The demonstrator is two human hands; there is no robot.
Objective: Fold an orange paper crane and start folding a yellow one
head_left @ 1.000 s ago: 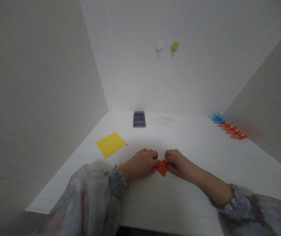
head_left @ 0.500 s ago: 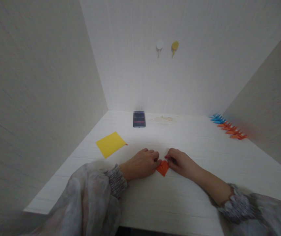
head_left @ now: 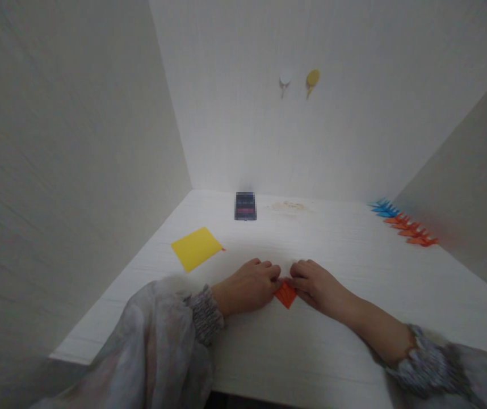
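Note:
A small folded piece of orange origami paper (head_left: 286, 295) lies on the white table, its lower point toward me. My left hand (head_left: 252, 287) grips its left side, with curled fingers and the thumb at the upper left edge. On the other side, my right hand (head_left: 318, 288) has its fingers bent and pressed on the paper's right edge. The fingertips hide the paper's upper corners. A flat sheet of yellow paper (head_left: 196, 249) rests to the left, beyond my left forearm.
Folded orange paper cranes (head_left: 414, 231) and blue ones (head_left: 383, 207) stand in a row along the right wall. A dark, blurred box-like object (head_left: 246, 206) is at the back. A white hook (head_left: 285, 79) and a yellow hook (head_left: 312, 79) are on the back wall.
My right fingers have closed down onto the orange paper's right edge, where they were raised and looser before. My left hand keeps its grip. The whole view has shifted slightly.

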